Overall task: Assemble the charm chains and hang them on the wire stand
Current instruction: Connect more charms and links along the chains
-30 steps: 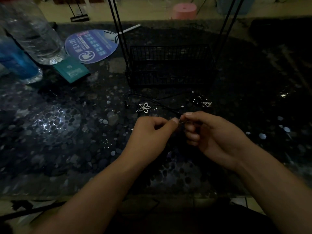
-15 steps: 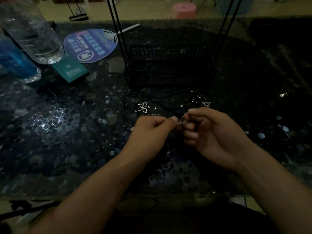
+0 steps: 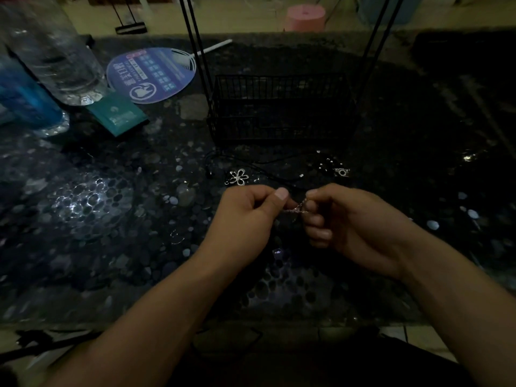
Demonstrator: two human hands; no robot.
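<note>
my left hand and right hand both pinching a silver chain, flower charm beyond on pebble-patterned table, blue fan's print unreadable

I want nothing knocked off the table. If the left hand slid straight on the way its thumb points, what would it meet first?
Most likely the right hand: the left hand points at it across the short chain they both pinch. Depth is hard to judge.

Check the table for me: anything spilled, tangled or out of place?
Nothing stands out. Both hands, left hand and right hand, pinch a short chain. The flower charm and black cord lie loose before the wire stand.
</note>
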